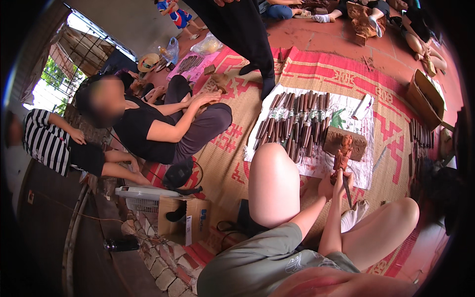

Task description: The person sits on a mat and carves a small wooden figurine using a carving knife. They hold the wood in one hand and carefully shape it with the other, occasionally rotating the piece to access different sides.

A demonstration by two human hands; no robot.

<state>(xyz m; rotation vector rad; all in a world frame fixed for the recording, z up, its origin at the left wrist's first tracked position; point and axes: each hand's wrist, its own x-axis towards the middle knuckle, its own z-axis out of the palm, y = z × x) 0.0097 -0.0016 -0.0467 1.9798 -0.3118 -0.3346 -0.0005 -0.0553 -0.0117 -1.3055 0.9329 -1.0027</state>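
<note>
A reddish-brown carved wooden figurine stands up from my two hands, held around its lower end. My left hand is closed at its base, the fingers partly hidden. My right hand closes against the same end, and a slim dark pointed tool sticks down from it; its kind is unclear. Just beyond the figurine is a carved wooden block on a white printed sheet. Several carving chisels with brown handles lie in rows on that sheet, left of the block.
My bare knees flank the work on a red and tan woven mat. A person in black sits at left; another stands beyond the sheet. More tools and a brown box lie at right. An open carton is at lower left.
</note>
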